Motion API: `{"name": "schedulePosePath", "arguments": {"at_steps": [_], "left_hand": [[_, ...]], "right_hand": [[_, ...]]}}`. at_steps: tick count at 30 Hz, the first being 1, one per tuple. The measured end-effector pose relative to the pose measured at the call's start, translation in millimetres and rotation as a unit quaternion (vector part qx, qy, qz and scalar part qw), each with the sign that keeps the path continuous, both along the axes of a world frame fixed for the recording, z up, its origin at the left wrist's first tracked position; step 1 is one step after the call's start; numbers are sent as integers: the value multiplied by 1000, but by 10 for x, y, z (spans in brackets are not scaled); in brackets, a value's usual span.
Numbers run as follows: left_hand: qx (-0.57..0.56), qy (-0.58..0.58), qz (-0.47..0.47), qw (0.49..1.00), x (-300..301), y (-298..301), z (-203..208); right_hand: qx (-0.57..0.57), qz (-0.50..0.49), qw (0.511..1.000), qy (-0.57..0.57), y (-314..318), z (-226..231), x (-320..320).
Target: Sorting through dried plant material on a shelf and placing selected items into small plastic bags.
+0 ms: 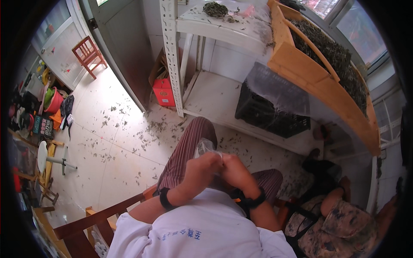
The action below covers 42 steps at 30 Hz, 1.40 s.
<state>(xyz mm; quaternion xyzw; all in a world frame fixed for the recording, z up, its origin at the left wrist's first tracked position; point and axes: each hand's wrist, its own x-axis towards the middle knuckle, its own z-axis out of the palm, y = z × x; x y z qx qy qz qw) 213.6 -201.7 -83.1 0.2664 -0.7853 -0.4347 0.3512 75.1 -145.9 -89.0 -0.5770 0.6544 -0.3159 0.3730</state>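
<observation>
Both of my hands meet above my lap, in front of my white shirt. A clear plastic bag (204, 146) pokes out past the fingers, crumpled and see-through. My left hand (202, 169) is closed around its gathered part. Pressed against it, my right hand (235, 170) is closed too, pinching the bag at the same spot. The fingertips are mostly hidden behind the backs of the hands, and I cannot tell what the bag contains. Dark bands circle both wrists.
A white metal shelf (215, 92) stands ahead, with a black crate (273, 105) on its lower level. Dried leaves fill a wooden tray (309, 79) at right. A red box (164, 92) sits by the shelf. Leaf bits litter the floor. Another person in camouflage (344, 223) sits at right.
</observation>
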Motion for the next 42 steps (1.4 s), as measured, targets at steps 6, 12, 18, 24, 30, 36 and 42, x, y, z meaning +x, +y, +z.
{"name": "schedulePosePath", "arguments": {"at_steps": [6,12,18,24,30,36,42], "left_hand": [[-222,-9,-61,973,-31,110,63],[-313,-9,-90,945,-53,192,9],[-274,10,-80,958,-79,162,12],[-218,36,-75,972,-30,113,22],[-210,24,-96,973,-29,111,8],[-205,24,-111,972,-8,106,37],[-146,2,-73,987,79,21,34]], "right_hand": [[-57,-55,992,-95,123,109,-13],[-12,-192,907,-374,246,30,16],[-6,-180,873,-454,199,211,80],[-19,-213,823,-526,238,23,-1],[-8,-230,771,-594,206,75,20],[-29,-230,804,-547,164,154,138],[40,-169,897,-406,177,34,94]]}}
